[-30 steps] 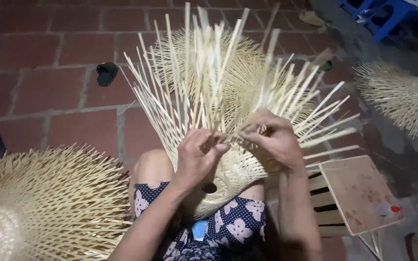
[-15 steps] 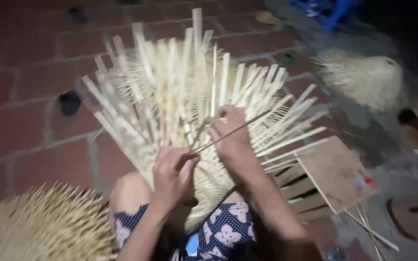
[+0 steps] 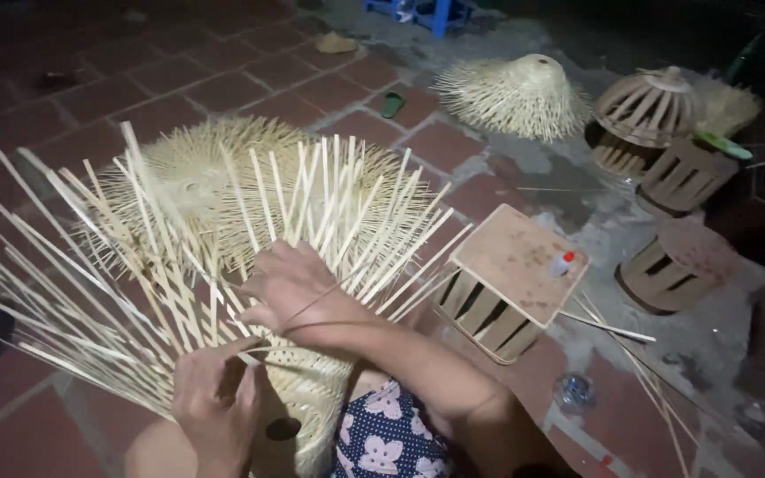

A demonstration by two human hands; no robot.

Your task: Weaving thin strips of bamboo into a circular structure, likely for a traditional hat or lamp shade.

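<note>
A half-woven bamboo basket (image 3: 312, 398) rests on my lap, its many loose pale strips (image 3: 135, 265) fanning up and out to the left. My left hand (image 3: 214, 403) pinches strips at the woven rim, low in the view. My right hand (image 3: 298, 296) lies over the weave a little higher and grips a thin weaving strand (image 3: 312, 305) that runs across it. Both hands touch the basket.
Another spiky unfinished bamboo piece (image 3: 214, 173) lies behind on the brick floor, a third (image 3: 515, 93) farther right. A square wooden form (image 3: 511, 279) with a small bottle on top stands to my right. Round slatted forms (image 3: 648, 111) and loose strips lie beyond.
The view has swung right and down. The basket has turned so its strips fan out leftward. My left hand has dropped lower on the rim, and my right hand still pulls the thin strand.
</note>
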